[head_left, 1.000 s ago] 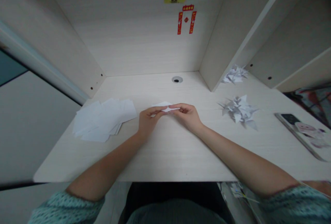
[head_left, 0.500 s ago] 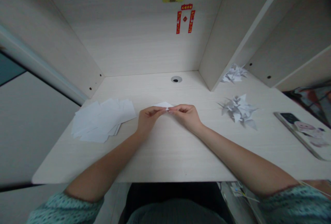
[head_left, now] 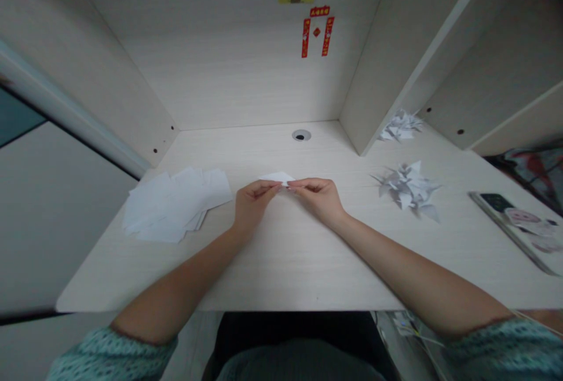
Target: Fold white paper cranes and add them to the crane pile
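Note:
A small folded white paper (head_left: pixel 276 178) is pinched between my two hands at the middle of the desk, its pointed upper part showing above my fingers. My left hand (head_left: pixel 254 208) grips its left side between thumb and fingers. My right hand (head_left: pixel 317 198) holds its right end with the fingertips. The lower part of the paper is hidden by my fingers. A loose pile of white paper sheets (head_left: pixel 173 205) lies to the left of my left hand, apart from it.
Two clusters of folded white paper shapes (head_left: pixel 408 189) (head_left: pixel 399 126) lie to the right on the pale wood desk (head_left: pixel 290 269). A printed booklet (head_left: pixel 514 228) lies at the right edge. Wooden side panels (head_left: pixel 396 47) and a back panel with red decorations (head_left: pixel 315 32) enclose the desk.
My hands have come slightly closer together, and the paper's right end no longer sticks out past my right fingers. The paper now shows less between them.

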{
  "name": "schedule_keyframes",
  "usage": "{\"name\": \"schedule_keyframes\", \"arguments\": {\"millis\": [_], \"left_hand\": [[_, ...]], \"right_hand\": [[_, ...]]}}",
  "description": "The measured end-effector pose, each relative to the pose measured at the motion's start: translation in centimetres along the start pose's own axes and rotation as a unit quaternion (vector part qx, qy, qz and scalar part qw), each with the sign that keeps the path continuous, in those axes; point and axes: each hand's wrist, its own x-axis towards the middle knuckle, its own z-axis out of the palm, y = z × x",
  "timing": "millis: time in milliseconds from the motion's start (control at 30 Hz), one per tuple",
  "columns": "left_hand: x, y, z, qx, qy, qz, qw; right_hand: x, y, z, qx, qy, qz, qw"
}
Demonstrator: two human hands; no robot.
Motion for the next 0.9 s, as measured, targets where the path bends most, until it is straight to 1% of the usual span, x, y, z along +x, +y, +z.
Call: {"name": "schedule_keyframes", "arguments": {"millis": [233, 433, 667, 767, 900], "left_hand": [[-0.1, 0.1, -0.1, 0.01, 0.013, 0.024, 1.0], [0.2, 0.1, -0.3, 0.006, 0.035, 0.039, 0.999], [0.4, 0.1, -0.4, 0.007, 0.043, 0.044, 0.998], [0.6, 0.2, -0.4, 0.004, 0.051, 0.042, 0.998], [0.4, 0.1, -0.3, 0.014, 0.034, 0.038, 0.999]], "right_hand": [[0.2, 0.5, 0.0, 0.038, 0.015, 0.023, 0.999], [0.4, 0.0, -0.3, 0.05, 0.026, 0.036, 0.998], [0.5, -0.6, -0.4, 0.028, 0.03, 0.015, 0.999], [0.4, -0.6, -0.4, 0.056, 0.016, 0.0, 0.998], [0.1, -0.5, -0.1, 0.081, -0.004, 0.018, 0.997]]}}
